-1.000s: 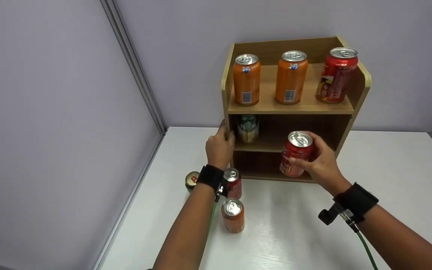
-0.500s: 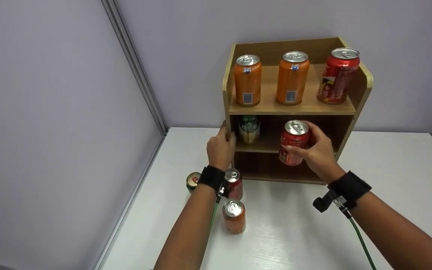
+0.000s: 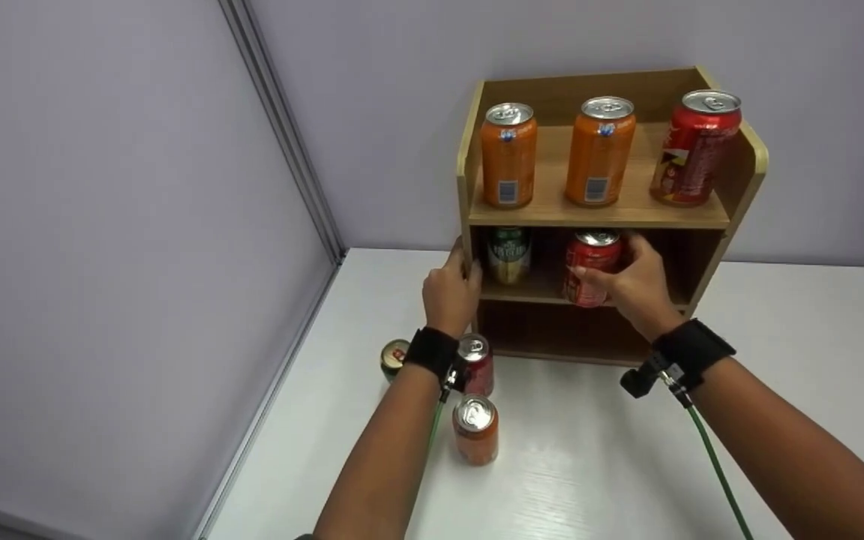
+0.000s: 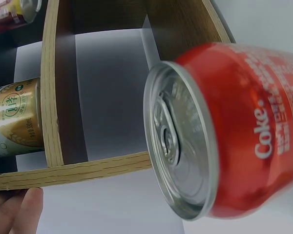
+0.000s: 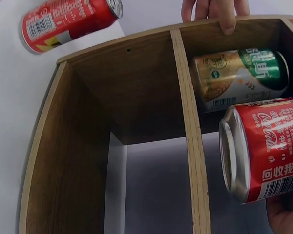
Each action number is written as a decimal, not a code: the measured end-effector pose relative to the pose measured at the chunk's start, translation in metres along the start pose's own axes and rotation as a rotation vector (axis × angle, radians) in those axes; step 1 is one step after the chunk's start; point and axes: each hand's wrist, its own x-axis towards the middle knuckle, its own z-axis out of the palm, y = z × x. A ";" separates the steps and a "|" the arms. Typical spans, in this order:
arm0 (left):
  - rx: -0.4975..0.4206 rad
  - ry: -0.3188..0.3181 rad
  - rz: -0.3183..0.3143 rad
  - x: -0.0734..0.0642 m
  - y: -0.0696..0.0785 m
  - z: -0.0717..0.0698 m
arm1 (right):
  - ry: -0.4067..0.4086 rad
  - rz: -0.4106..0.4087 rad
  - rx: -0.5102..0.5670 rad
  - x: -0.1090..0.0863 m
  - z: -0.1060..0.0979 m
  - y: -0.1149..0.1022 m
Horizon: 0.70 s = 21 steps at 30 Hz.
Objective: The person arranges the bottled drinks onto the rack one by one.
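Observation:
My right hand (image 3: 638, 289) grips a red Coca-Cola can (image 3: 592, 270) by its sides, upright at the front of the wooden rack's middle shelf. In the right wrist view the Coca-Cola can (image 5: 276, 146) shows its base a little above the shelf board. My left hand (image 3: 451, 294) holds the left side panel of the wooden rack (image 3: 597, 217), thumb inside and fingers outside in the right wrist view. A green and gold can (image 3: 509, 255) stands at the left of that middle shelf, and its gold lower part shows in the left wrist view.
On the top shelf stand two orange cans (image 3: 508, 157) (image 3: 601, 154) and a red can (image 3: 696, 150). A green can (image 3: 394, 356), a red Coke can (image 3: 477, 365) and an orange can (image 3: 475, 431) stand on the white table (image 3: 589, 450) near my left forearm.
My right hand has lifted the Coca-Cola can and moved it forward, from in front of the rack into the middle shelf opening. My left hand stays on the side panel. The view shifts slightly.

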 end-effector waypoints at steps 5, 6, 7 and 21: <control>-0.001 -0.005 -0.003 0.001 0.001 0.000 | -0.004 0.015 -0.019 0.009 0.000 0.001; -0.002 -0.002 0.001 0.002 0.001 0.000 | -0.001 0.017 -0.023 0.012 0.000 0.001; -0.007 0.001 0.005 0.002 0.001 0.000 | 0.004 0.019 -0.030 0.014 0.000 0.001; -0.010 0.012 0.038 0.001 0.000 0.001 | 0.034 -0.052 -0.047 0.032 0.004 0.010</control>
